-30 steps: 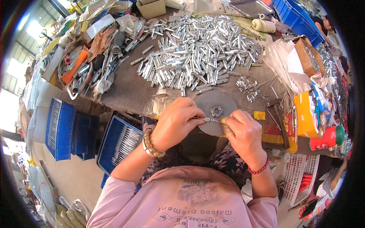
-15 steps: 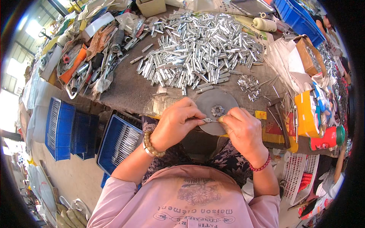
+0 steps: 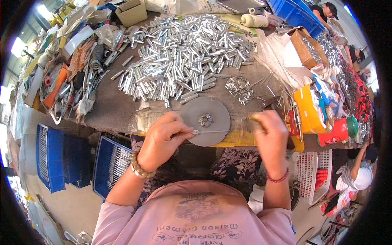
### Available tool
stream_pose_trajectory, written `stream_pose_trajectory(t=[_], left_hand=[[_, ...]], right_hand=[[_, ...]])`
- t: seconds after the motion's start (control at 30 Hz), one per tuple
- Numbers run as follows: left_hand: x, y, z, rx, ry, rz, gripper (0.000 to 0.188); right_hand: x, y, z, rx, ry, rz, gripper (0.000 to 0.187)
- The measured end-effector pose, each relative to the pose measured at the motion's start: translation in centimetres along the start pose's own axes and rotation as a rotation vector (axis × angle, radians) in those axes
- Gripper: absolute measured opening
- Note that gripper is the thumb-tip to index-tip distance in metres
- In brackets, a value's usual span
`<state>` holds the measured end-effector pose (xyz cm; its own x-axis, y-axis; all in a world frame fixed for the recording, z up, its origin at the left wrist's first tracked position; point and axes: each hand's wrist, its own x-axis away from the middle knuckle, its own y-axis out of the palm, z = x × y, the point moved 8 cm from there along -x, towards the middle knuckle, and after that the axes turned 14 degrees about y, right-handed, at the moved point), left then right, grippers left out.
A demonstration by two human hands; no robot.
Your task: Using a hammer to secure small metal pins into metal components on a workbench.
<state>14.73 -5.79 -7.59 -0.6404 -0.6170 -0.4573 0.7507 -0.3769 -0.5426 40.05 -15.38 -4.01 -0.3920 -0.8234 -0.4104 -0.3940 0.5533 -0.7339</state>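
Observation:
My left hand (image 3: 165, 136) pinches one end of a thin silvery metal rod (image 3: 216, 131), which has a small fitting at the fingertips. The rod lies level across the near part of a round grey disc (image 3: 192, 114) at the bench's front edge. A ring-shaped, knobbly metal hub (image 3: 205, 120) sits at the middle of the disc. To the right of the disc is my right hand (image 3: 271, 132), apart from the rod. Its fingers are smeared by motion, with something yellowish on one fingertip. Whether it holds anything does not show.
A large heap of metal tubes (image 3: 183, 57) covers the bench's far middle, with small metal pins (image 3: 240, 87) nearer. Cluttered tools (image 3: 77, 81) lie at left, a yellow box (image 3: 308, 109) and red jar (image 3: 335, 132) at right. Blue crates (image 3: 98, 175) stand below left. Other people work far right.
My right hand has come away from the left hand toward the right, and the rod now shows at length from my left fingers. The whole view has shifted somewhat.

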Motion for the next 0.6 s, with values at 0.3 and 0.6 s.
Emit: stream_pose_trajectory(t=[0.3, 0.6], left_hand=[[-0.1, 0.2, -0.2, -0.007, 0.002, -0.027, 0.018], [0.3, 0.0, -0.3, -0.075, 0.006, -0.001, 0.017]], right_hand=[[0.4, -0.5, 2.4, 0.119, 0.012, -0.08, 0.017], [0.1, 1.7, 1.5, 0.307, -0.104, -0.173, 0.022]])
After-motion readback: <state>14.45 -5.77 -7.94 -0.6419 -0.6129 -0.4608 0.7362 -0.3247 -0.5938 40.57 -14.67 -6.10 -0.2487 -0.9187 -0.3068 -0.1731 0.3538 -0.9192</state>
